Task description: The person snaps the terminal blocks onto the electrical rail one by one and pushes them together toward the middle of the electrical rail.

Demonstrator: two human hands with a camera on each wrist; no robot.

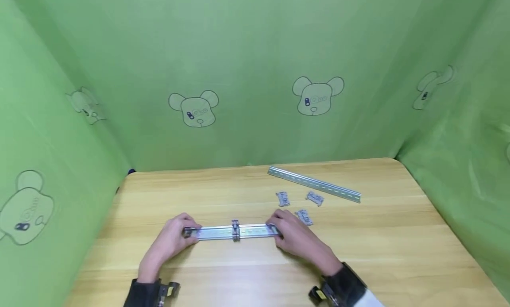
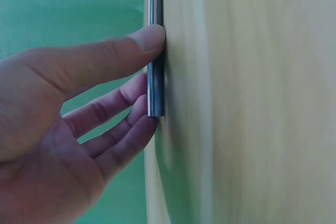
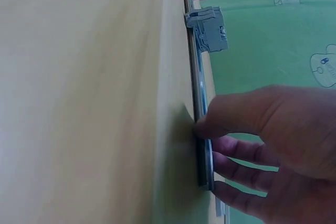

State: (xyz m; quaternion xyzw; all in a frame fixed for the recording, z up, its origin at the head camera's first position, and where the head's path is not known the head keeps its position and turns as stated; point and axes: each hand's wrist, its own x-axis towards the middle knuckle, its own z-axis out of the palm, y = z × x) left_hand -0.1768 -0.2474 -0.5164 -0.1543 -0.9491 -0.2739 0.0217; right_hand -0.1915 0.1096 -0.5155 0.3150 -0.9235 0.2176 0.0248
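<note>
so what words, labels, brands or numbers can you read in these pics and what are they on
No text reads with certainty.
Bear-head prints on the green backdrop: faint lettering, too blurred to read.
Mounted terminal block: no readable marking.
Loose terminal blocks: too small to tell.
Near DIN rail and far DIN rail: no lettering visible.

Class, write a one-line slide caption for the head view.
Left hand and right hand grip a slotted rail bearing one grey block; three loose blocks and another rail lie beyond.
</note>
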